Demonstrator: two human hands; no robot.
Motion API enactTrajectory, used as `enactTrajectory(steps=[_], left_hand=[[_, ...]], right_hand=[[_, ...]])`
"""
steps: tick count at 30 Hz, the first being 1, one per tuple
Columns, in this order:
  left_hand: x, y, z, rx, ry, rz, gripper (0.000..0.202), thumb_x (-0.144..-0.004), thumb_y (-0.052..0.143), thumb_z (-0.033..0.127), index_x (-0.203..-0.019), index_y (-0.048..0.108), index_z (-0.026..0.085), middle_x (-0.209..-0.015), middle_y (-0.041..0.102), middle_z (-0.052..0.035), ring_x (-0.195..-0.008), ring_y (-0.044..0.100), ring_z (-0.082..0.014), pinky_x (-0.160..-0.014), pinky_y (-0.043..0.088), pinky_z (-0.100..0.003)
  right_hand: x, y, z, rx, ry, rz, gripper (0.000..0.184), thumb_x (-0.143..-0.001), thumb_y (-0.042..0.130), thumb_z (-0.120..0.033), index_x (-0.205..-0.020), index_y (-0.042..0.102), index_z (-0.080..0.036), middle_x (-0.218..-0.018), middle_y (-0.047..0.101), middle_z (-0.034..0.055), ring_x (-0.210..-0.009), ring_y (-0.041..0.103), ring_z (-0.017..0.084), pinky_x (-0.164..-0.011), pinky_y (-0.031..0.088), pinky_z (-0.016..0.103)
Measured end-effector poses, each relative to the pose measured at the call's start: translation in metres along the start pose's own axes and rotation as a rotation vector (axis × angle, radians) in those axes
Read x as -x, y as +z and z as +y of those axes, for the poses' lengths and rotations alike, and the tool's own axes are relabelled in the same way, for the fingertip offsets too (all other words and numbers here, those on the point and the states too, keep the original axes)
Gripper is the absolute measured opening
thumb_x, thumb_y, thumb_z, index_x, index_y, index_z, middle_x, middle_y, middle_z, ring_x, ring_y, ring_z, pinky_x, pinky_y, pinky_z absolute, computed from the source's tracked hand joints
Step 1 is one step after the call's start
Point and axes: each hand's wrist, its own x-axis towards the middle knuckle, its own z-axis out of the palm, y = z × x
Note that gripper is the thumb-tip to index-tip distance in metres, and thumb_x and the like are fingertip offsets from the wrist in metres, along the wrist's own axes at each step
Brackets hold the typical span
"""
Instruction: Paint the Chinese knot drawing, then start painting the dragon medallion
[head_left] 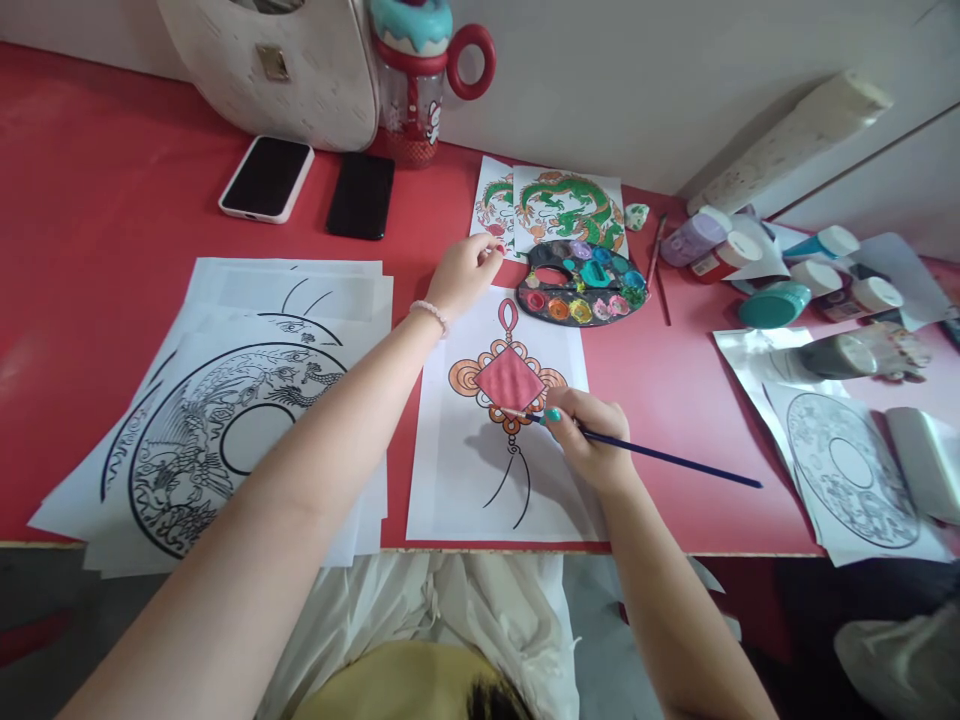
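Observation:
My right hand (596, 435) grips a thin paintbrush (675, 460) with a dark blue handle. The brush tip touches the lower edge of the red diamond in a knot drawing (510, 380), whose loops are coloured orange. The drawing sits on a white paper sheet (457, 490) near the table's front edge. At the sheet's top edge, my left hand (466, 272) has its fingers curled closed; what they hold, if anything, is hidden. Just right of it lies a dark paint palette (585, 285) with wells of several colours.
Uncoloured line drawings (240, 440) lie left, partly under my left arm. Two phones (266, 178), a white bag (300, 80) and a lidded cup (412, 100) stand behind. Green dragon pictures (570, 205) lie behind the palette. Paint bottles (697, 235) and more drawings (851, 470) are right.

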Motion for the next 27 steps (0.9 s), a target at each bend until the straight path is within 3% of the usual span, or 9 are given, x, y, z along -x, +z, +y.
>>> enactTrajectory(steps=[7, 16, 27], left_hand=[[-0.0005, 0.001, -0.0012, 0.0, -0.002, 0.009, 0.02, -0.09, 0.044, 0.029, -0.087, 0.061, 0.018, -0.07, 0.061, -0.0036, -0.068, 0.057, -0.0159, -0.065, 0.043, -0.029], [-0.0004, 0.0015, -0.0024, 0.001, -0.001, 0.013, 0.021, -0.09, 0.044, 0.032, -0.087, 0.061, 0.019, -0.069, 0.06, -0.0036, -0.068, 0.056, -0.0161, -0.062, 0.042, -0.029], [-0.0002, 0.0, 0.0006, 0.008, 0.014, 0.01, 0.02, -0.09, 0.045, 0.029, -0.085, 0.06, 0.017, -0.072, 0.062, -0.0037, -0.07, 0.056, -0.0155, -0.064, 0.042, -0.028]], right_hand=[[-0.0015, 0.0027, 0.0017, -0.034, -0.036, -0.029, 0.028, -0.087, 0.047, -0.027, -0.06, 0.043, -0.019, -0.053, 0.043, -0.0019, -0.05, 0.04, 0.009, -0.048, 0.034, 0.023], [0.0005, 0.0009, 0.0005, -0.037, 0.066, 0.026, 0.034, -0.088, 0.048, -0.031, -0.057, 0.041, -0.018, -0.052, 0.041, -0.0027, -0.047, 0.035, 0.007, -0.046, 0.03, 0.023], [-0.0004, 0.0028, 0.0028, -0.021, 0.049, -0.007, 0.031, -0.087, 0.048, -0.03, -0.059, 0.043, -0.019, -0.052, 0.04, -0.003, -0.048, 0.034, 0.007, -0.046, 0.03, 0.022]])
